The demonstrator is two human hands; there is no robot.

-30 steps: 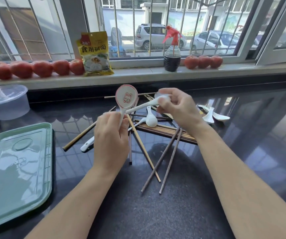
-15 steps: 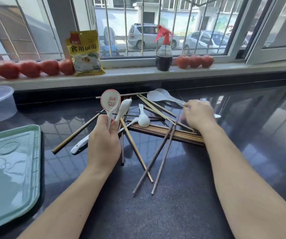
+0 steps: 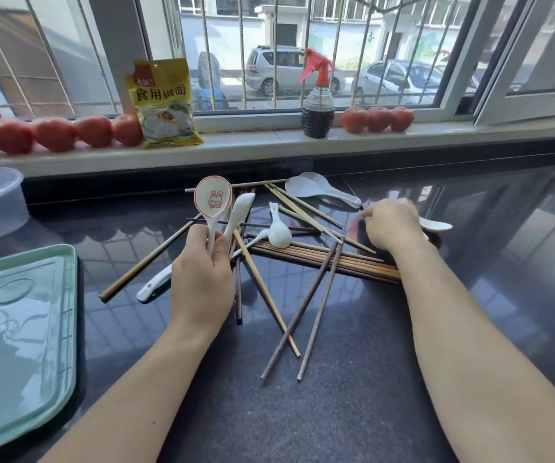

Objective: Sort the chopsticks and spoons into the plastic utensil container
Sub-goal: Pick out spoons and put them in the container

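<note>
1. Bare dark countertop (image 3: 336, 412) lies open nearest the person; the green tray (image 3: 18, 329) fills the left edge.
2. Left hand (image 3: 202, 279) grips two upright spoons: the rabbit-printed spoon (image 3: 212, 198) and a plain white spoon (image 3: 241, 212).
3. Right hand (image 3: 391, 225) curls over a white spoon (image 3: 436, 224) beside the scattered chopsticks (image 3: 319, 255); its grip is hidden.

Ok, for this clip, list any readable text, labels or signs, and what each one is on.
"食用碱面": large dark characters on the yellow packet leaning on the windowsill.
Red brand badge at the packet's top left: too small to read.
Spoon held in the left hand: a red rabbit drawing, no words.
Cars outside: plates unreadable.
</note>
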